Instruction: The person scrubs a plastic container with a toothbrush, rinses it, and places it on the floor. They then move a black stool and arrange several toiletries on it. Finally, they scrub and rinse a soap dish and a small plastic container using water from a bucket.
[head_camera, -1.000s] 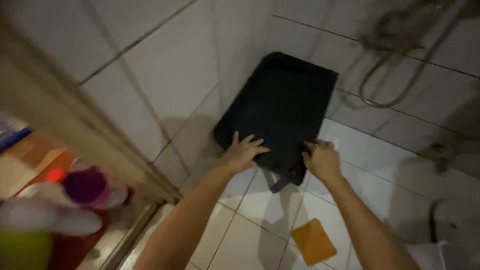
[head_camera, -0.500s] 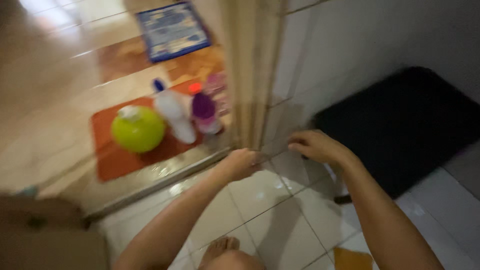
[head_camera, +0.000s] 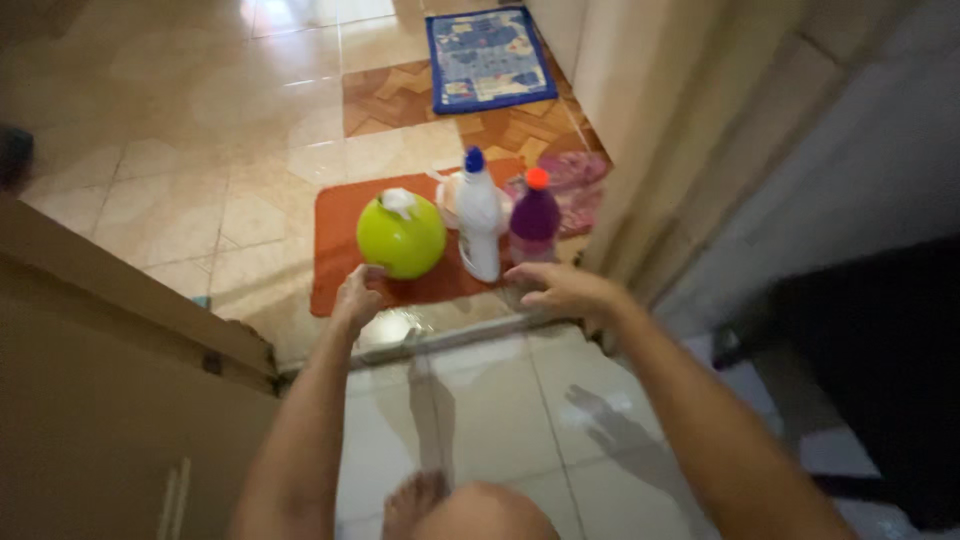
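Note:
My left hand reaches out with fingers apart, just below a round lime-green jug with a white cap. My right hand is spread open and empty right in front of a purple bottle with an orange cap. Between jug and purple bottle stands a white bottle with a blue cap. All three stand on an orange mat outside the doorway. A black tray leans against the tiled wall at the right, behind my right arm.
A metal door sill crosses the floor under my hands. A wooden door stands at the lower left and the door frame at the right. A blue patterned mat lies farther out. Pink slippers sit beside the bottles. My foot shows below.
Both hands let go of the black tray and swung left toward the doorway. The view turned from the tiled wall to the bottles on the orange mat.

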